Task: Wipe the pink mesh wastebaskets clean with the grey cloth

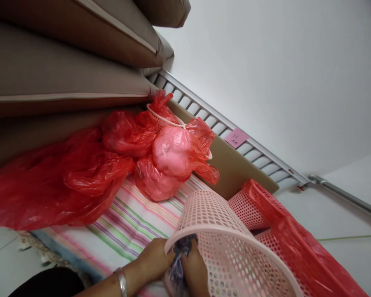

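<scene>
A pink perforated plastic basket [247, 239] lies tilted in front of me, its wide mouth facing me. My left hand [156, 258], with a silver bangle on the wrist, is closed over the basket's left rim. The thumb reaches inward beside a dark purplish crumpled bunch [179, 260] of thin material, maybe a plastic bag. My right hand [195, 270] is inside the mouth, closed on this bunch. Its lower end runs out of view, and some of the fingers are hidden.
Red plastic bags [80, 177] with bundles lie on the striped cloth [123, 222]. Another pink basket [163, 117] stands behind them. Red-lined baskets [250, 206] are at right. Grey-brown cushions [64, 74] rise at left; a radiator [210, 111] with a pink note [236, 137] lines the wall.
</scene>
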The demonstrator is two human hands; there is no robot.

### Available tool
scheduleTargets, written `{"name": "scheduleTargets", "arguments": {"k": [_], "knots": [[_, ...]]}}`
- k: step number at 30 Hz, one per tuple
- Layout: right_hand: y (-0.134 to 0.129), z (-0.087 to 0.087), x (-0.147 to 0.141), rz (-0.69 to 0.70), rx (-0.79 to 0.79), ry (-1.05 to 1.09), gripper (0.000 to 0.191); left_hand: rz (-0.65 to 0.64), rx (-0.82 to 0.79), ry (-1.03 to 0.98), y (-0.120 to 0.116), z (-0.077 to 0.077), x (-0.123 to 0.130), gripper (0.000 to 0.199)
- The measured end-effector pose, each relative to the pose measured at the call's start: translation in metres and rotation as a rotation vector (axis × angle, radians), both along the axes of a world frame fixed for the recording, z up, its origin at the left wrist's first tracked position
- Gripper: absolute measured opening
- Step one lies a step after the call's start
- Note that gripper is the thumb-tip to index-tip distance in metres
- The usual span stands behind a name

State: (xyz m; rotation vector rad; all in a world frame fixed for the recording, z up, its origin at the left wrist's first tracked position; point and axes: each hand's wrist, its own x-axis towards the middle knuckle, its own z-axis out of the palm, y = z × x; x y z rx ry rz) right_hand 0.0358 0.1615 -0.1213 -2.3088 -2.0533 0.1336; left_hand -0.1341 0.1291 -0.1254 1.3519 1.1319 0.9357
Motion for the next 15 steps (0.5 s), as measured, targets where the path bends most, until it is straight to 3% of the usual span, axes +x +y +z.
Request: {"name": "scheduleTargets", "arguments": {"k": [5,15], "knots": [[0.026,0.009,-0.004,-0.029,0.003,0.000,0.031,-0.003,-0.004,-0.002,0.002,-0.002,0.002,0.028],[0.008,-0.009,-0.001,-0.018,-0.013,0.026,0.032,-0.030,-0.084,-0.306,-0.007,-0.013,0.008,0.033]]}}
